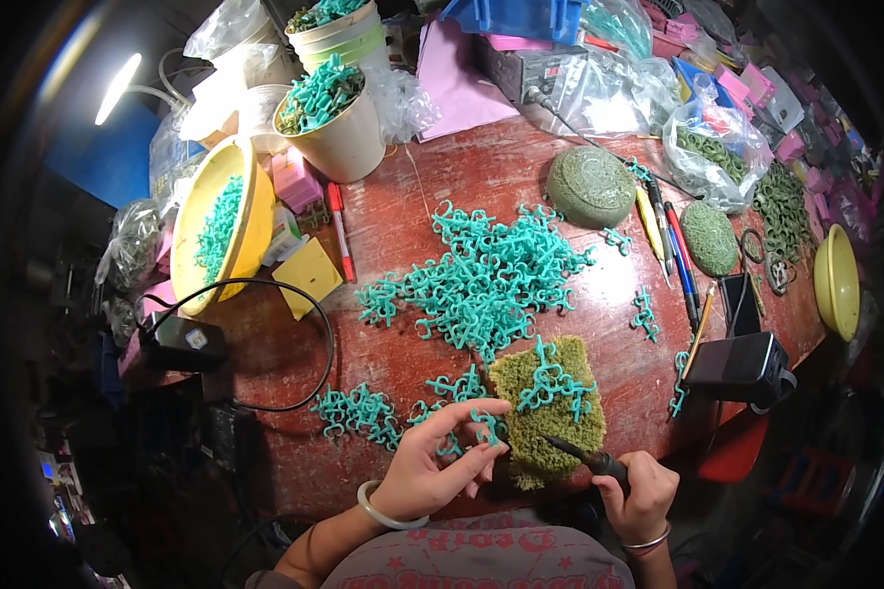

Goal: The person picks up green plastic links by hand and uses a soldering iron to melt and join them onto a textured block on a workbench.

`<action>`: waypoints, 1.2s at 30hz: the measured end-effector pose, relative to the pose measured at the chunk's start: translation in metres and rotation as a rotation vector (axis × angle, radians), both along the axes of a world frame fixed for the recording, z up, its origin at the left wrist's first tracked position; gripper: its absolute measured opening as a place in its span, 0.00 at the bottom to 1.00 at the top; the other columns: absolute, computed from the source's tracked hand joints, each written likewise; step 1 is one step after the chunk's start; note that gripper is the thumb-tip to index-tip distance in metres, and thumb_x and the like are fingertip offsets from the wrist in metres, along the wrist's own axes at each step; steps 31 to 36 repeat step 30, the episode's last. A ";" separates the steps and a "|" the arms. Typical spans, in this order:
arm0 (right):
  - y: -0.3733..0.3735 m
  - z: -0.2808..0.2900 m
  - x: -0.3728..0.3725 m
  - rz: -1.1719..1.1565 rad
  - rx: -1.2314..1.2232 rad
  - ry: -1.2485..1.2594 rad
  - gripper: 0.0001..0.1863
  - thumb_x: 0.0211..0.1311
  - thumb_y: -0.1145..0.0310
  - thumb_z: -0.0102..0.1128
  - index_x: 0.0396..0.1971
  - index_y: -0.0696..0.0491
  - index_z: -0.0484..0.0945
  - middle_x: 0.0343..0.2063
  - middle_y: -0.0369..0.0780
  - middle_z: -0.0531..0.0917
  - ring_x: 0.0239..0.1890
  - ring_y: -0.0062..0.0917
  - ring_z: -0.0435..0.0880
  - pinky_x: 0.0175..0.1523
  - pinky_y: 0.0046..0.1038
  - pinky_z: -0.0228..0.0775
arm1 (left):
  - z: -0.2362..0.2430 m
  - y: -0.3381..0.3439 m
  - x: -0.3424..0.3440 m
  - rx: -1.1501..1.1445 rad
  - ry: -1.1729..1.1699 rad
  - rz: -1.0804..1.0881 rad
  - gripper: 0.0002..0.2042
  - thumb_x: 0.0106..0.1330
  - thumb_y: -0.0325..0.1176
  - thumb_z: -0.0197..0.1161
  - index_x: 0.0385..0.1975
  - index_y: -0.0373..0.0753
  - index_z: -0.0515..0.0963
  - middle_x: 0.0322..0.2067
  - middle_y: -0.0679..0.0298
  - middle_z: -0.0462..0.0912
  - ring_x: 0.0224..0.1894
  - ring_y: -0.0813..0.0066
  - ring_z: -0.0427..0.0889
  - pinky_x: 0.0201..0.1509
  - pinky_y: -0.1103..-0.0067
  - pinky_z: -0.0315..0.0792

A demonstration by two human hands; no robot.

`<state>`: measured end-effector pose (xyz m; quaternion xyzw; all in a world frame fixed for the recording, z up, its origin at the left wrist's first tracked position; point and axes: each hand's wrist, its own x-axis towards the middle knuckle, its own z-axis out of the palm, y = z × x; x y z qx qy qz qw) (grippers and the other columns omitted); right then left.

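Note:
My left hand (440,459) pinches a small curly teal piece (485,428) between thumb and forefinger, beside the left edge of a mossy green-brown pad (527,455). My right hand (640,491) is closed round the handle of a dark, pointed pen-like tool (599,459), somewhat like a soldering iron. The tool's tip is over the middle of the pad. Joined teal pieces (550,381) lie on the pad's upper half. Beyond it spreads a big heap of similar teal pieces (501,270), with a smaller pile (357,414) left of my left hand.
A tilted yellow bowl (255,231) and a white bucket (349,137), both holding teal pieces, stand at far left. A black cable (331,344) loops across the left side. Round green blocks (591,187), pens (680,250) and a black box-shaped device (742,368) are at right.

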<state>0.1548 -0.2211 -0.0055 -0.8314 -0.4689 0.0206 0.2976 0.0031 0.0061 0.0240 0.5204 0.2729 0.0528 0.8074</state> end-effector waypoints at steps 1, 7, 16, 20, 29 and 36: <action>0.001 0.001 0.000 0.000 -0.036 -0.023 0.23 0.58 0.49 0.67 0.24 0.57 0.73 0.16 0.40 0.71 0.16 0.35 0.74 0.20 0.31 0.61 | 0.000 0.000 0.000 0.013 0.000 -0.001 0.21 0.67 0.22 0.61 0.60 0.31 0.69 0.30 0.67 0.76 0.28 0.84 0.77 0.23 0.88 0.72; 0.001 -0.001 0.000 0.017 0.026 -0.012 0.23 0.58 0.50 0.68 0.24 0.56 0.74 0.16 0.39 0.72 0.15 0.34 0.74 0.19 0.31 0.61 | -0.001 -0.002 0.001 0.059 -0.003 -0.002 0.20 0.66 0.22 0.62 0.59 0.33 0.70 0.30 0.68 0.75 0.28 0.84 0.78 0.23 0.88 0.72; 0.014 -0.002 -0.009 0.100 0.086 0.153 0.23 0.58 0.49 0.67 0.24 0.56 0.75 0.16 0.39 0.74 0.15 0.33 0.75 0.19 0.31 0.64 | -0.003 -0.001 0.000 0.101 0.018 -0.030 0.21 0.67 0.23 0.61 0.60 0.36 0.70 0.32 0.67 0.77 0.29 0.86 0.77 0.24 0.88 0.71; 0.016 -0.002 -0.010 0.098 0.079 0.150 0.22 0.58 0.50 0.68 0.24 0.56 0.75 0.16 0.39 0.74 0.15 0.34 0.76 0.20 0.31 0.64 | -0.003 -0.001 -0.001 0.109 0.020 -0.044 0.20 0.67 0.23 0.58 0.60 0.37 0.70 0.34 0.64 0.79 0.29 0.85 0.77 0.24 0.88 0.71; 0.016 -0.001 -0.010 0.102 0.060 0.134 0.22 0.57 0.50 0.68 0.24 0.55 0.75 0.17 0.39 0.75 0.15 0.34 0.76 0.20 0.31 0.65 | -0.003 0.000 -0.001 0.119 0.005 -0.060 0.20 0.67 0.22 0.58 0.60 0.36 0.70 0.35 0.64 0.78 0.30 0.85 0.77 0.24 0.88 0.72; 0.016 0.000 -0.010 0.102 0.061 0.134 0.22 0.57 0.50 0.68 0.24 0.55 0.75 0.17 0.39 0.75 0.15 0.34 0.76 0.20 0.31 0.65 | -0.003 0.000 -0.001 0.118 -0.001 -0.064 0.20 0.67 0.22 0.58 0.60 0.36 0.70 0.36 0.64 0.78 0.30 0.85 0.77 0.25 0.88 0.72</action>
